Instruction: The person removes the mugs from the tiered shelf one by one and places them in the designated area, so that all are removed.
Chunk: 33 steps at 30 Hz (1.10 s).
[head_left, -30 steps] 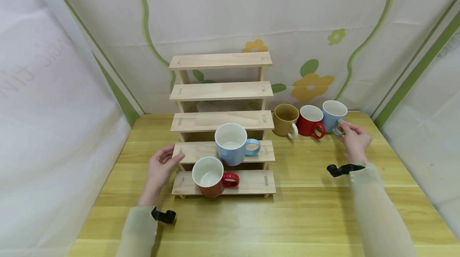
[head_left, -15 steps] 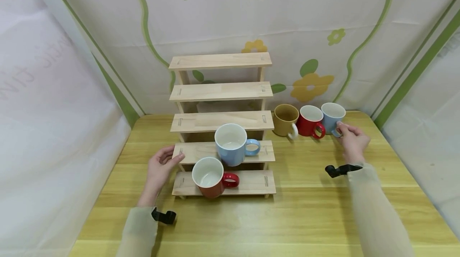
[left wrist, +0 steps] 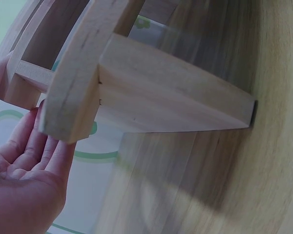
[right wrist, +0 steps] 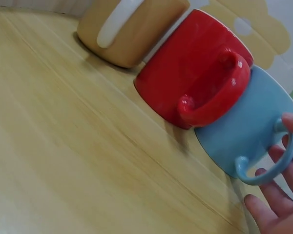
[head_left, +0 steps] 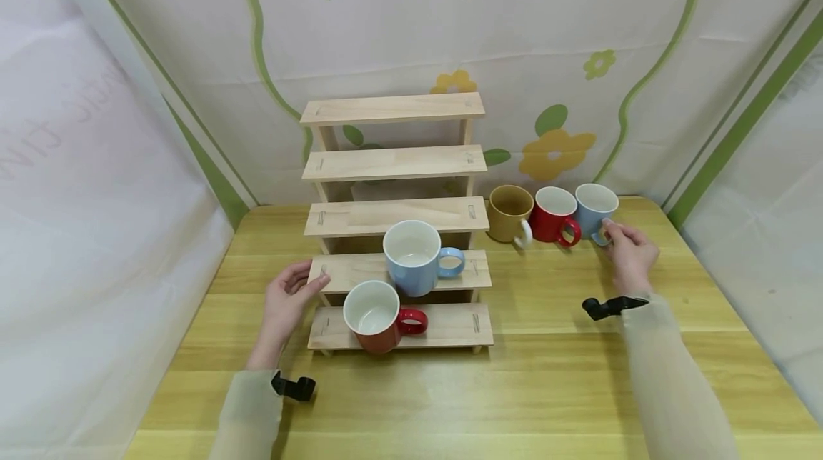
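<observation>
A stepped wooden rack (head_left: 398,217) stands in the middle of the table. My left hand (head_left: 287,303) holds the left end of its second shelf from the bottom, thumb on top and fingers beside and below the board; the left wrist view has this shelf end (left wrist: 63,117) close up. At the back right, my right hand (head_left: 633,256) pinches the handle of a light blue mug (right wrist: 244,122), which is upright on the table. Touching or nearly touching that mug is a red mug (right wrist: 185,68). A mustard mug (head_left: 508,216) with a white handle is left of the red one.
Another light blue mug (head_left: 414,271) sits on the rack's second shelf from the bottom. Another red mug (head_left: 371,331) rests on the lowest shelf, overhanging its front edge. Printed cloth (head_left: 398,24) hangs behind the wooden table (head_left: 411,410) and at both sides.
My right hand has shifted the light blue mug slightly left and nearer, closer to the red mug. The left hand keeps its place on the rack.
</observation>
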Available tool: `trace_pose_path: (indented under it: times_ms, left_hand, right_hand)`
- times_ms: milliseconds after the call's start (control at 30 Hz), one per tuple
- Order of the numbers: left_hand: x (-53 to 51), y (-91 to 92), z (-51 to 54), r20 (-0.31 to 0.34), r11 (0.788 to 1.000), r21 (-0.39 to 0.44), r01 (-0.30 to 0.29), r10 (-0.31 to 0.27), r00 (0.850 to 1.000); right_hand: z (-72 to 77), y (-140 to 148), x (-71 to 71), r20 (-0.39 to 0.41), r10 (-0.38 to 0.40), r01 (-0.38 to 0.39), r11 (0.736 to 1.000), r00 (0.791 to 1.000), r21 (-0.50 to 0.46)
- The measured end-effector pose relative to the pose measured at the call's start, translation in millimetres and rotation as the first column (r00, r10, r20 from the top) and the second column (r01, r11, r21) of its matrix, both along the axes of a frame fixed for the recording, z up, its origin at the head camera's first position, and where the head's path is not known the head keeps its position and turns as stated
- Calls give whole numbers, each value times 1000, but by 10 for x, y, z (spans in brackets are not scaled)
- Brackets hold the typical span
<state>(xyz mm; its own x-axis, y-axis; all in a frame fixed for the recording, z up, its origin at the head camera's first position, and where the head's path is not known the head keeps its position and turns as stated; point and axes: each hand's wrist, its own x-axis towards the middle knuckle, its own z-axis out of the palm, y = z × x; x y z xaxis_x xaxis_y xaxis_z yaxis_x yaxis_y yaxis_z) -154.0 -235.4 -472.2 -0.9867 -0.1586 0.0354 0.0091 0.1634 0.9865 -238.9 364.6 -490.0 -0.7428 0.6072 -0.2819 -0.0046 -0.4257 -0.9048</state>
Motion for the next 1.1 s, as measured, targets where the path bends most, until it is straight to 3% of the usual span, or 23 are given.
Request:
trace_pose_path:
  times_ms: [167,300,533,733,1100]
  left_hand:
    - [-1,2,0,-4,1000,-6,-5,5,1000]
    - [1,4,0,0,1000,-2,-5,5,1000]
    - [5,5,7,8,1000,6,-4,4,1000]
    - [-2,-1,10,22,1000,1,-1,1,1000]
    - [-9,-6,3,29,1000,4,-2,1,1000]
  right_hand:
    - [24,39,28,79,42,-50,993,996,103]
    - [127,21,57,101,72,-87,984,992,153]
    - [437,-98,90,-44,98,-87,975,994,206]
    - [724,-239,120,-103,164,-131,954,981,272]
    - [1080,-654,215,-205,334,-222,875,920,431]
